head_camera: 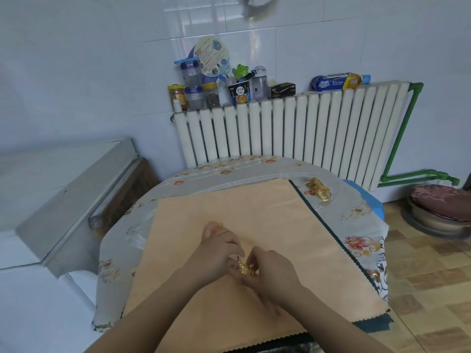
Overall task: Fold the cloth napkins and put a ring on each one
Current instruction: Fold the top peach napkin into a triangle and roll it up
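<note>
A peach cloth napkin (254, 215) lies spread flat over most of the round table, with a dark green napkin edge (328, 225) showing beneath it along the right and front. Above its middle, my left hand (219, 250) and my right hand (270, 268) meet, and both pinch a gold ring (244, 269) between their fingertips. My left hand also grips a rolled peach napkin (212, 229), whose end sticks out beyond the fingers. Several more gold rings (319, 191) lie in a pile at the table's far right.
The table has a floral grey tablecloth (356, 220). A white radiator (293, 131) stands behind it, with jars and bottles (201, 90) on top. A grey-covered cabinet (71, 189) stands to the left, and a cushioned stool (441, 207) to the right.
</note>
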`<state>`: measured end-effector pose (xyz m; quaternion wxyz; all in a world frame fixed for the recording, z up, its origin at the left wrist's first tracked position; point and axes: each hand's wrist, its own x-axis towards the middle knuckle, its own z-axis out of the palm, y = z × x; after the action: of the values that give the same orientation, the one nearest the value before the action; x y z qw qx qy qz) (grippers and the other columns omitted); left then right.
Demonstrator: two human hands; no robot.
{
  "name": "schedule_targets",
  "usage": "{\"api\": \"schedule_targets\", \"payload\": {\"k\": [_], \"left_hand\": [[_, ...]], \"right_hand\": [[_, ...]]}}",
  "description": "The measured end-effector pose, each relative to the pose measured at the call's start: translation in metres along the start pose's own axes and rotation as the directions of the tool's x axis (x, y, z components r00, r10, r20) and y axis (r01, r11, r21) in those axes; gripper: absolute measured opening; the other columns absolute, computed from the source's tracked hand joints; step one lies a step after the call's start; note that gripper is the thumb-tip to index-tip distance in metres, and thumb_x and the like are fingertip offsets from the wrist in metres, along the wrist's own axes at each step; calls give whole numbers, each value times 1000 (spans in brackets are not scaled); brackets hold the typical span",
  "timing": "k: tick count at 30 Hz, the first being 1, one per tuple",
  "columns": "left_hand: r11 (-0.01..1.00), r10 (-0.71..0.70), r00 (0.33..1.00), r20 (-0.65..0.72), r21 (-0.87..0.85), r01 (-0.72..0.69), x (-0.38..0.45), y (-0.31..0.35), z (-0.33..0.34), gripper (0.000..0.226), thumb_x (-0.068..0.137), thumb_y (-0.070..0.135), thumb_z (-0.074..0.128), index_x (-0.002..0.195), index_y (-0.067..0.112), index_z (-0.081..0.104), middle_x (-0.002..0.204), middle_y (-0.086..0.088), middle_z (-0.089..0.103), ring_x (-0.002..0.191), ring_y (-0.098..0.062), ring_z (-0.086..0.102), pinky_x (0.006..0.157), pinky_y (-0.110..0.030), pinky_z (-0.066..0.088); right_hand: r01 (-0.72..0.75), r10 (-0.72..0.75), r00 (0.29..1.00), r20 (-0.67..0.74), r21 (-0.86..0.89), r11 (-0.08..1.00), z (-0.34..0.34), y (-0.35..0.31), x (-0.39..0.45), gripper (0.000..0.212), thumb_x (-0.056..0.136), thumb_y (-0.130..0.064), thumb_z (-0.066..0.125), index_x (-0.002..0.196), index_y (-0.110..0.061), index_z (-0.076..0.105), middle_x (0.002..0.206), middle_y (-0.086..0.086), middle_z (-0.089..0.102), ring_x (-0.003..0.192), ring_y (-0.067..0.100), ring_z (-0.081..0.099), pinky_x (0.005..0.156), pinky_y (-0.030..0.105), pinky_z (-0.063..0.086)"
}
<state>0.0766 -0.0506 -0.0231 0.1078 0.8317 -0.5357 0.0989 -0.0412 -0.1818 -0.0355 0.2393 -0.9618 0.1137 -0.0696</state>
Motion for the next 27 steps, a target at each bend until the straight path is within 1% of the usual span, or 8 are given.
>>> {"api": "schedule_targets", "payload": {"k": [1,3,5,6,8,10,17,27], "left_hand": [[999,-30,998,-62,29,32,-5,3,2,31,53,27,72,83,34,71,92,11,62,99,-5,45,98,-33,22],[967,-255,960,-120,-5,256,-17,14,-1,29,73,21,67,101,28,63,106,6,55,105,-14,43,92,-33,30],[818,-554,830,-67,-227,528,-31,28,-8,11,86,20,58,95,23,51,102,3,52,97,-17,50,79,-28,39],[686,-666,745,23,-375,624,-34,34,-8,9,88,23,58,88,23,49,97,1,56,90,-17,55,73,-28,42],[281,-767,570,296,-643,712,-41,43,-8,12,91,25,59,88,14,55,85,-5,66,80,-21,64,68,-33,52],[-13,-736,495,462,-741,672,-42,47,-3,20,91,21,60,94,1,62,79,-12,69,71,-23,68,61,-31,56],[-118,-757,462,462,-792,598,-39,49,5,9,89,15,63,85,7,66,74,-9,69,67,-20,66,55,-27,53],[-197,-835,376,402,-856,477,-12,-15,-6,11,89,8,60,81,2,64,81,-13,68,74,-22,64,61,-30,51]], "right_hand": [[-28,28,999,17,30,999,3,-1,-2,33,80,-56,57,92,-26,48,97,-6,63,93,15,56,69,29,40],[-87,85,996,27,100,991,7,-2,-2,25,87,-50,52,91,-26,50,96,-6,63,90,15,58,71,28,43],[-144,144,989,17,178,973,7,-2,0,23,91,-44,49,93,-23,58,90,-6,63,88,15,58,71,28,45],[-171,171,985,19,218,961,8,-2,2,23,91,-42,50,94,-22,61,87,-6,62,88,14,59,72,27,45],[-211,210,977,37,297,931,9,-4,4,21,89,-38,55,93,-20,66,85,-6,61,90,13,60,75,26,46],[-242,237,970,58,353,904,10,-7,7,19,85,-36,62,90,-19,69,85,-5,65,87,12,61,74,24,46],[-351,304,936,175,460,816,10,-15,21,8,81,-24,70,75,-18,70,75,4,69,68,14,61,58,23,45],[-465,363,867,341,815,345,16,-41,85,6,85,-6,65,80,-2,66,70,9,64,58,18,59,47,18,45]]}}
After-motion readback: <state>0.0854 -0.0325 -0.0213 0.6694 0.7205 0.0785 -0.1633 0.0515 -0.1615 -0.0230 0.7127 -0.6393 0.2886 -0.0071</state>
